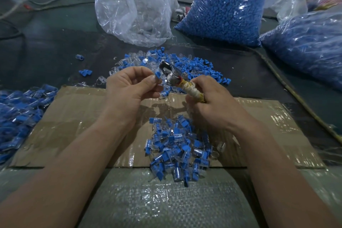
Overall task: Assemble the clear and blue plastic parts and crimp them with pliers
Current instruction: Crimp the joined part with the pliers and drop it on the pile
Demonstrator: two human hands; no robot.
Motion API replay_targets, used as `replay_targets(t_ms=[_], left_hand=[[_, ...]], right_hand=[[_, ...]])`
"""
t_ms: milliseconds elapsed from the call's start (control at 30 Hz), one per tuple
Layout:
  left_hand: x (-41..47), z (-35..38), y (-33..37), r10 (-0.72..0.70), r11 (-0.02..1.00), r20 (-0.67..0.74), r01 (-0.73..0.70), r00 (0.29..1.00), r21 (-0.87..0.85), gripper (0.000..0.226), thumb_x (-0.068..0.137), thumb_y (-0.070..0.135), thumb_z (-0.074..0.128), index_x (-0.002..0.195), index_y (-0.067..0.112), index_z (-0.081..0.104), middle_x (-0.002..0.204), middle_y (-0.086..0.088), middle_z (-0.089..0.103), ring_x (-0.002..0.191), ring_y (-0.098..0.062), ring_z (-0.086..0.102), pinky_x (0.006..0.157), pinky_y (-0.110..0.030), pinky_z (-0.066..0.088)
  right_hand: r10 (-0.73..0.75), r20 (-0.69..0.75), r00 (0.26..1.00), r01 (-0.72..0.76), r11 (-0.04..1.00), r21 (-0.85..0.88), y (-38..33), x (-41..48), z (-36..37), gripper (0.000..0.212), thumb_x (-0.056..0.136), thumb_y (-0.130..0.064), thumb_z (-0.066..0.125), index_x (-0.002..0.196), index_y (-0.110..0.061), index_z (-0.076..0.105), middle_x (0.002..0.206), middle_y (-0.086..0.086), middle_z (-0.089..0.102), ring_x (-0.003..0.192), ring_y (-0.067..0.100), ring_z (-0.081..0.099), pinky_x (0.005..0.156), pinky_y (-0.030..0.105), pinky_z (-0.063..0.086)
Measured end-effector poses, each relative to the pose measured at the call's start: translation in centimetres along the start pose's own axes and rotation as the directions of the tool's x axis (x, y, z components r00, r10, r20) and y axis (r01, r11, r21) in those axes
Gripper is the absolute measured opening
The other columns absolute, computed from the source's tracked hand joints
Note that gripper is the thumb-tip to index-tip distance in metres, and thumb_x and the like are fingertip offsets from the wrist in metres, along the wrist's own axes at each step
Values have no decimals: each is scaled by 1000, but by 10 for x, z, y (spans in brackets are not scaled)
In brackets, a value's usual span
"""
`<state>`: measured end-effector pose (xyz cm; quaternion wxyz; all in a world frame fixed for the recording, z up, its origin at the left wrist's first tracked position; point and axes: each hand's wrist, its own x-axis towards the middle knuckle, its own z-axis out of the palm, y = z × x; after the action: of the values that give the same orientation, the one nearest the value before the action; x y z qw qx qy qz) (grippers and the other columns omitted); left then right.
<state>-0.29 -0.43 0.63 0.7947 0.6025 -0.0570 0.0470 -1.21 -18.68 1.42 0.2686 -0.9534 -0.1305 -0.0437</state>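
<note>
While the left hand [132,84] pinches a blue part [158,76] at its fingertips, the right hand [209,98] is wrapped around the taped handles of the pliers [171,75], whose head sits just beside that part above the cardboard [77,116]. Crimping seems to be the step in hand; next, the part likely needs seating squarely in the jaws before squeezing. No readable writing shows anywhere.

Bare cardboard [77,116] lies open at both sides of the near pile [177,146]; bags [227,5] wall the back.
</note>
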Motion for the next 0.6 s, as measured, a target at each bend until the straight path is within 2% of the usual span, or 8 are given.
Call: replay_targets(t_ms=[367,467,600], left_hand=[[-1,0,0,27,998,3,-27,1000,57,10,79,-3,60,77,7,60,63,1,68,58,-9,65,53,-16,50],[-1,0,-1,41,996,9,-42,999,75,11,80,-3,60,78,7,60,62,2,68,58,-8,65,53,-15,50],[-2,1,-2,73,991,6,-73,997,115,13,80,-3,61,76,9,60,60,3,67,56,-8,64,53,-15,50]], right_hand=[[-1,56,998,4,999,-51,-1,-1,1,15,89,-36,52,93,-27,40,83,-16,37,74,-1,36,60,17,26],[3,78,997,3,997,-80,-3,-2,0,16,89,-37,50,83,-31,37,81,-14,39,72,0,36,59,19,27],[19,76,997,-11,995,-98,-7,-3,-3,27,90,-35,51,71,-31,32,77,-11,43,67,3,38,55,23,28]])
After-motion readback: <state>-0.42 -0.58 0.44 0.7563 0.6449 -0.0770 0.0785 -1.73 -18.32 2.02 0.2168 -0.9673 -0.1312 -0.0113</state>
